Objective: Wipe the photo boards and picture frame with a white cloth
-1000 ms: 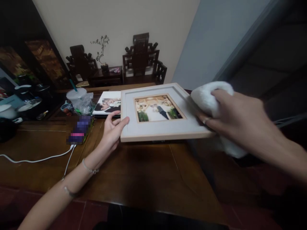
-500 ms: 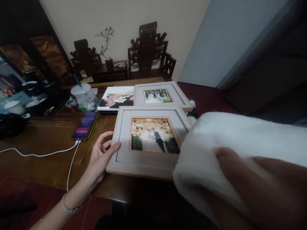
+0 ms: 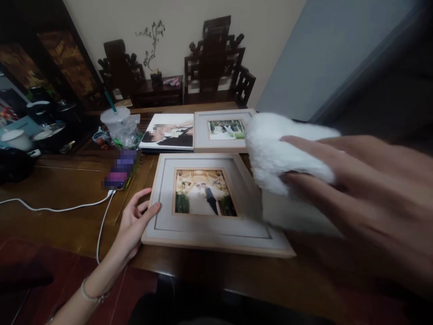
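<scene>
My left hand [image 3: 137,222] grips the left edge of a pale wooden picture frame [image 3: 203,232], its thumb on the front border. The frame lies face up at the table's near edge, with a wedding photo [image 3: 204,193] in its middle. In my right hand [image 3: 352,180] is a bunched white fluffy cloth [image 3: 280,144], held over the frame's right side. The cloth is blurred, and I cannot tell whether it touches the frame. A second picture frame [image 3: 219,116] lies behind, partly covered by the cloth. Left of it rests a photo panel [image 3: 172,128].
A phone [image 3: 122,170] with a white cable [image 3: 64,208] lies on the wooden table [image 3: 67,180]. Behind it stand a lidded cup [image 3: 113,115] with a straw and a crumpled plastic bag [image 3: 125,131]. Carved chairs [image 3: 216,58] stand against the wall.
My right hand has moved the cloth up and away from me, uncovering the near frame's right corner. The near frame and my left hand appear slightly further left.
</scene>
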`<act>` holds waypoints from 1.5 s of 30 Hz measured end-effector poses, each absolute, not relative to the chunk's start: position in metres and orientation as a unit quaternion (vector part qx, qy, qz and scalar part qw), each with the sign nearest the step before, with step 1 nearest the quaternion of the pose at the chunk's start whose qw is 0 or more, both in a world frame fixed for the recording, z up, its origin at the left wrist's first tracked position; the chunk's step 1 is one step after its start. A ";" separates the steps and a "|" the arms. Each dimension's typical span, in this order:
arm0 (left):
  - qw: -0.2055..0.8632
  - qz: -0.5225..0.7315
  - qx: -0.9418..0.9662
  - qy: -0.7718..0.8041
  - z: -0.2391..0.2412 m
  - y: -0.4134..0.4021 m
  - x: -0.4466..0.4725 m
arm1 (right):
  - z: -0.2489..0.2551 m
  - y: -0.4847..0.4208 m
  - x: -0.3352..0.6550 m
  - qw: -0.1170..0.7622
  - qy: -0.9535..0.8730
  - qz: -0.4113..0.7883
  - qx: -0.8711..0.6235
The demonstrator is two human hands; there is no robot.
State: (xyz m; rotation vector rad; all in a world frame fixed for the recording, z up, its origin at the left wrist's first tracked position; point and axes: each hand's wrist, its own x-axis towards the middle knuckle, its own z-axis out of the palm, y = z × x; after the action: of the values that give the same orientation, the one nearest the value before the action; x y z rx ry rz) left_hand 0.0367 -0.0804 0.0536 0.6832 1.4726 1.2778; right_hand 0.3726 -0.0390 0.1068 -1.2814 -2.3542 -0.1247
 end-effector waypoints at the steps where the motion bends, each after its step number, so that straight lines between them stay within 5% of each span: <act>1: 0.512 0.531 0.284 0.613 0.052 -0.080 0.035 | 0.116 -0.035 0.367 0.218 -0.869 -0.082 -0.437; 8: 0.500 0.448 0.399 0.625 0.051 -0.077 0.021 | 0.059 -0.007 0.355 0.170 -0.913 -0.069 -0.366; 15: 0.182 0.275 0.673 0.662 0.050 -0.067 0.019 | 0.035 -0.009 0.367 0.201 -0.900 0.006 -0.386; 19: 0.101 0.255 0.753 0.598 0.041 -0.049 0.030 | 0.051 -0.007 0.370 0.170 -0.885 0.016 -0.433; 25: 0.106 0.236 0.788 0.559 0.038 -0.030 0.024 | 0.072 -0.005 0.378 0.219 -0.814 -0.073 -0.533; 32: 0.099 0.265 0.787 0.549 0.030 -0.024 0.023 | 0.054 -0.007 0.354 0.148 -0.899 -0.014 -0.413; 38: 0.113 0.268 0.810 0.510 0.022 -0.018 0.021 | 0.094 0.014 0.293 0.199 -0.881 -0.122 -0.411; 45: 0.065 0.237 0.820 0.517 0.020 -0.015 0.023 | 0.079 0.062 0.219 0.079 -0.949 -0.155 -0.265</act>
State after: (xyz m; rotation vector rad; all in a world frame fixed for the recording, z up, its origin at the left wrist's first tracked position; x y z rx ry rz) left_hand 0.0233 -0.0152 0.0198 2.4745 1.5588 0.7160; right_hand 0.2189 0.0624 0.0793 -0.7917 -2.8389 -0.4647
